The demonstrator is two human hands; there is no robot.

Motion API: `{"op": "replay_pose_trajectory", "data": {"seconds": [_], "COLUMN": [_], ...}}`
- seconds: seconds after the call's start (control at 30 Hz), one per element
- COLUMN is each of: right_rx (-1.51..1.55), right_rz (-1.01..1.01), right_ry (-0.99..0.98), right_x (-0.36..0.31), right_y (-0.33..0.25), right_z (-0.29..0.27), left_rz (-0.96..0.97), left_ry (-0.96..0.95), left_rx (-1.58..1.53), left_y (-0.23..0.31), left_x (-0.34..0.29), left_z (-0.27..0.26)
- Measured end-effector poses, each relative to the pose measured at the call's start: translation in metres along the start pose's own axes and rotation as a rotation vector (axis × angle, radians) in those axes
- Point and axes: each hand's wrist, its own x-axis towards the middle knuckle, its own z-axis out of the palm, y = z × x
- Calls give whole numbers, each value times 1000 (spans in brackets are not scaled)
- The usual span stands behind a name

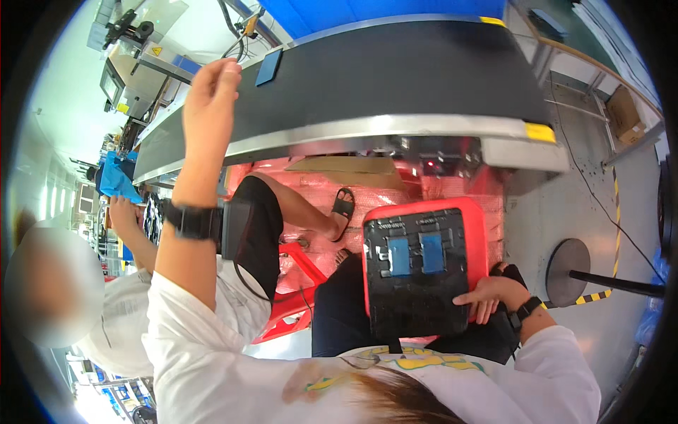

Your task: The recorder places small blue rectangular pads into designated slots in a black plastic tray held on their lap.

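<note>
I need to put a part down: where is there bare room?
The black conveyor belt is bare from the blue panel rightward toward the yellow tape. Tighter leftward, where the left hand hovers near that panel. The black tray is busier: two blue pieces, plus the right hand at its edge.

- Left hand [210, 95], between 10 and 11 o'clock: slightly blurred; cannot tell whether it holds anything.
- Right hand [492, 293], 4 o'clock: fingers partly hidden.
- Red panel [476, 237], 3 o'clock: mostly covered by the black tray [417, 311].
- Co-worker's face [55, 286], between 8 and 9 o'clock: blurred out.
- Screen [111, 83], 10 o'clock: too small to read.
- Blue panel [395, 10], 12 o'clock: cut off by the top edge.
</note>
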Motion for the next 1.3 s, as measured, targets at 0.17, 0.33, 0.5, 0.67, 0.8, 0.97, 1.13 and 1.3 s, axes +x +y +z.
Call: {"op": "replay_pose_trajectory", "data": {"seconds": [0.17,0.33,0.5,0.67,0.8,0.97,1.13,1.3], "right_rx": [31,393,80,59,32,31,32,52], "right_rz": [-184,-729,-446,-176,-126,-126,-226,-245], "right_ry": [175,1330,1769,1837,1885,1913,1935,1958], "right_x": [1,15,-4,3,14,9,17,18], "right_y": [10,60,101,89,90,90,109,140], "right_z": [13,88,148,151,153,149,146,163], "left_rz": [412,220,309,339,459,511,407,233], "left_ry": [-254,-386,-455,-658,-733,-588,-444,-581], "left_rx": [758,833,921,672,485,582,153,-112], "left_y": [-14,6,-30,-19,-14,-11,18,96], "left_x": [23,75,97,104,104,131,101,-117], "left_z": [10,34,102,134,154,154,107,59]}}
